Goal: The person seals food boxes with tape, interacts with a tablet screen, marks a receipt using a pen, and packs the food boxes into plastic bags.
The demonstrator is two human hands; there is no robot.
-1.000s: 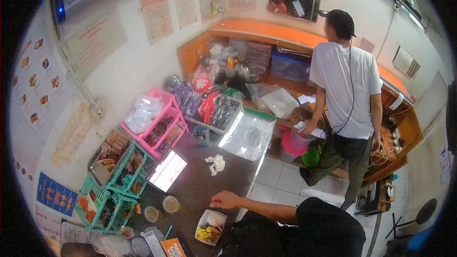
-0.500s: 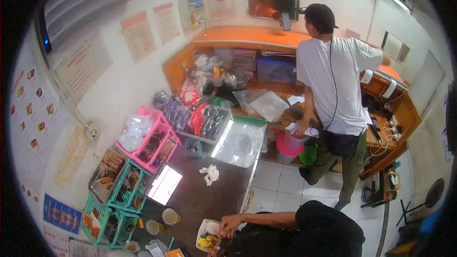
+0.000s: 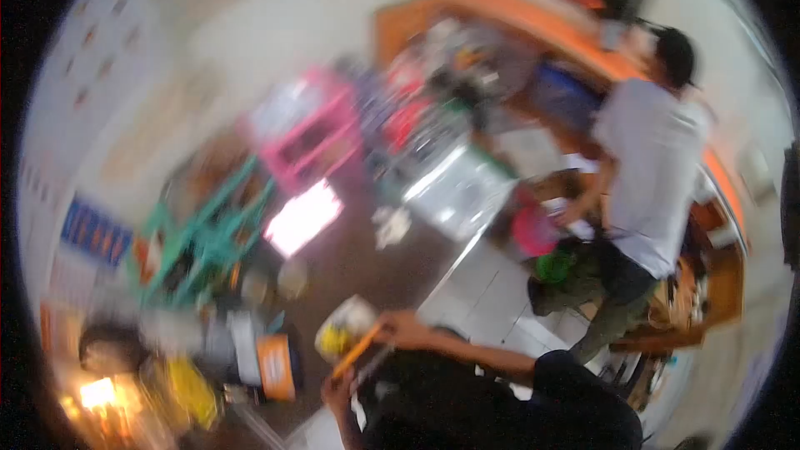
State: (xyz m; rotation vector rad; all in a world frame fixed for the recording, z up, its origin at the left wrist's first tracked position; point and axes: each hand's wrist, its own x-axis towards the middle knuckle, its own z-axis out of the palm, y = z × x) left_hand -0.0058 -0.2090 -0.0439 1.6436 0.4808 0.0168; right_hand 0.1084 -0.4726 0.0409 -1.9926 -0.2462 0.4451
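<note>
Motion blurs the whole view. At the bottom centre, a narrow orange bar-like object spans slantwise between my two hands; its kind cannot be made out. My right hand, reaching in from the right below a black sleeve, has its fingers closed at the upper end. My left hand grips the lower end. Just beyond them on the dark table is a white food box with yellow food inside.
Cups, a bright screen, a crumpled tissue and green baskets are on the table. Pink baskets and plastic bags lie farther back. A person in a white shirt stands by the orange counter.
My view has swung left and down, so the scene sits farther right. The orange bar-like object and my left hand now show more plainly. The person's hand remains near the pink bucket.
</note>
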